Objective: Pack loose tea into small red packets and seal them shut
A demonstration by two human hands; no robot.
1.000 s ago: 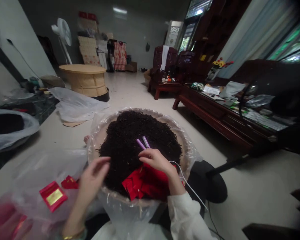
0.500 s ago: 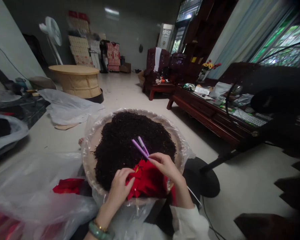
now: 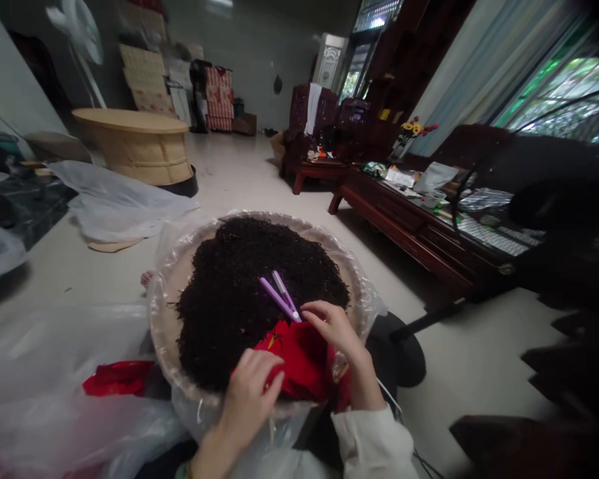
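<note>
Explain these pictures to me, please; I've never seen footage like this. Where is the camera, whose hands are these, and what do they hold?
There is no machine: a person works with two bare hands, and the one camera sits on their head, looking forward and down. In front lies a round shallow basket lined with clear plastic, heaped with dark loose dried leaves. At its near edge lies a bunch of red foil pouches. The left hand rests its fingers on them; whether it grips I cannot tell. The right hand pinches a purple two-pronged plastic tool lying over the leaves. To the left, another red pouch lies among crumpled clear plastic sheeting.
</note>
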